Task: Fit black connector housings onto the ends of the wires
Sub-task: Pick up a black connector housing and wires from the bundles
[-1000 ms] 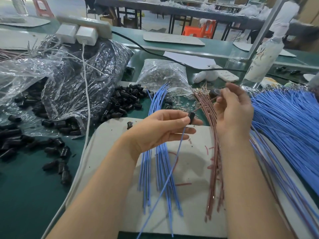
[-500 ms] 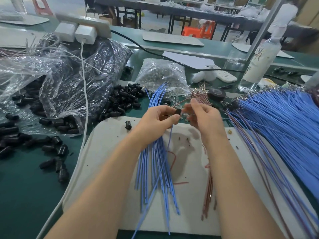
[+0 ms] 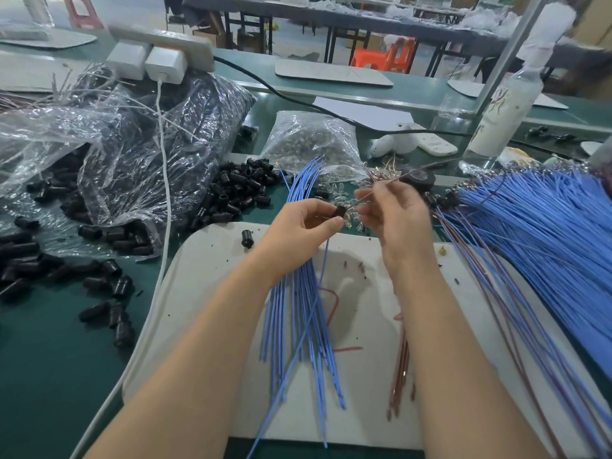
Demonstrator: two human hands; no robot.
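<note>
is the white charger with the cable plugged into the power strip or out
Plugged in: the charger sits seated against the power strip, and its white cable trails down over the bags.

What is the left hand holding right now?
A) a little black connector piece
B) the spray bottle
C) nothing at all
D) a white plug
A: the left hand pinches a black connector housing in its fingertip grip, while the right hand pinches a thin wire just beside it.
</note>
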